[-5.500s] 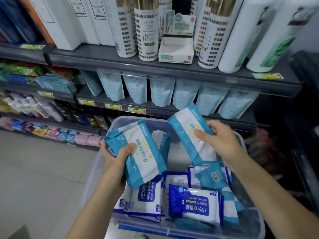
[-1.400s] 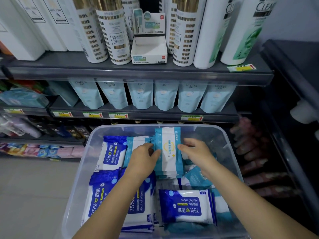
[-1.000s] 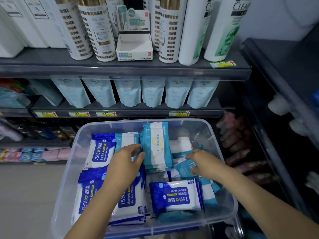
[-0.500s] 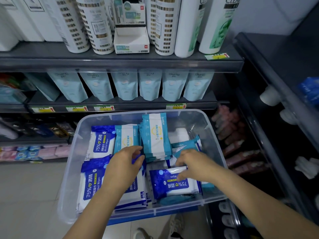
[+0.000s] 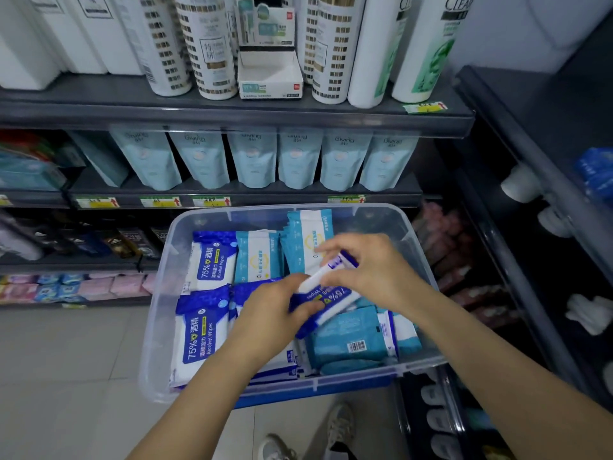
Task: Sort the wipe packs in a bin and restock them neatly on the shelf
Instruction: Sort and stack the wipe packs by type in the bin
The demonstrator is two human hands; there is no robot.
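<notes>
Grey metal shelving (image 5: 99,104) fills the top & right of the view, several tiers deep. Pale tiled floor (image 5: 66,360) shows at lower left. Clear plastic bin (image 5: 156,327) sits at centre, in front of the lower tiers, w/ a blue strip along its front btm edge.

Top tier: tall white-and-gold bottles (image 5: 212,51), w/ white-and-green bottles (image 5: 428,51) to their right. Mid tier: a row of light-blue pouches (image 5: 252,161), upright, side by side.

Inside the bin, left half: dark-blue alcohol wipe packs (image 5: 199,330) lie face up in two groups, one at front, one behind it. Back centre: light-blue wipe packs (image 5: 257,257) stand on edge, w/ a taller bunch just right of them by the back wall. Front right: teal packs (image 5: 351,336) lie barcode side up.

Held pack (image 5: 326,298), dark blue & white w/ "75%" print showing, is tilted above the bin's front-right part, over the teal packs, not lying flat. Left hand (image 5: 275,310) grips its lower-left end, thumb on top, fingers curled under. Right hand (image 5: 368,270) pinches its upper edge w/ bent fingertips.

Small white display box (image 5: 269,74) stands between the bottles on the top tier. Yellow price tags (image 5: 159,201) line the mid-tier edge. Two shoes (image 5: 340,423) show on the floor at the btm edge, below the bin.
</notes>
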